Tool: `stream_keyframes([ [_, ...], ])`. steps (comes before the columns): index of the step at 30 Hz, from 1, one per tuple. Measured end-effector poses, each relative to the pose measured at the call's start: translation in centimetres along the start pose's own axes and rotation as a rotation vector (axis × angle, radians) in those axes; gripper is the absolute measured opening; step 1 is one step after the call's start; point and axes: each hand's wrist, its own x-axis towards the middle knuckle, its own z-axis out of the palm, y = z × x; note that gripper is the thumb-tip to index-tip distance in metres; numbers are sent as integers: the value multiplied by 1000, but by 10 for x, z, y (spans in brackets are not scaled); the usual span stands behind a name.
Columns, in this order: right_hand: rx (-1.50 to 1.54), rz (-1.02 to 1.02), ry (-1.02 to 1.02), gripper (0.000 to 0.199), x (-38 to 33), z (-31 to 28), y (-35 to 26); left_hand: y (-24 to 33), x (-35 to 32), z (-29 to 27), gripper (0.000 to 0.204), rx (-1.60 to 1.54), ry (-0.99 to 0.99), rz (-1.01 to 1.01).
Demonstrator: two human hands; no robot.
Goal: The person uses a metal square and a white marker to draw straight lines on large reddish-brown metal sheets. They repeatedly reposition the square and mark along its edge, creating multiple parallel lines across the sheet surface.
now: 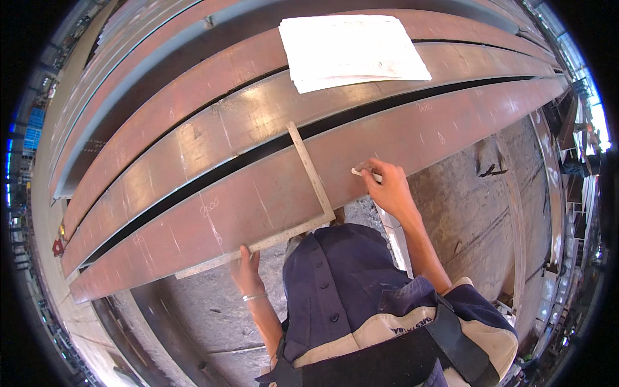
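A long workshop floor (477, 216) is crossed by parallel brown steel beams, the nearest beam (271, 187) being marked with white lines. A slim piece of chalk (355, 171) is pinched between the right hand's (385, 184) thumb and fingers, just above that beam. The long leg of an L-shaped square (312, 173) is touched by the left hand (247, 271); whether it is firmly gripped cannot be told. The square is laid at the beam's near edge: its long leg is aligned with the beam, pointing left, while its short leg is pointed away from the body, across the dark gap to the next beam (213, 132). The square is judged stiff and fairly light, best held by the long leg; the chalk, brittle, best held near its tip. Paper sheets (351, 51) are stacked beyond.
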Motion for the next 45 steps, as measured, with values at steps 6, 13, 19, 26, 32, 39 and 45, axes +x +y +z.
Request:
stream_keyframes([
  [6, -10, 19, -18, 17, -3, 1, -2, 0, 3, 0, 47, -27, 19, -37],
  [13, 23, 57, -42, 17, -7, 1, -7, -2, 3, 1, 42, -45, 32, -60],
  [19, 0, -38, 0, 16, -6, 6, -6, -2, 5, 0, 44, -50, 28, -57],
  [26, -23, 19, -67, 16, -4, 10, -7, -6, 7, -2, 49, -44, 30, -71],
  [32, 18, -33, -52, 16, -3, 10, -10, -4, 4, 1, 37, -55, 24, -41],
  [39, 21, -37, -65, 17, -1, 10, -11, -2, 10, -5, 36, -38, 38, -83],
  [45, 25, -39, -69, 17, -1, 12, -12, -3, 6, -2, 38, -38, 18, -15],
])
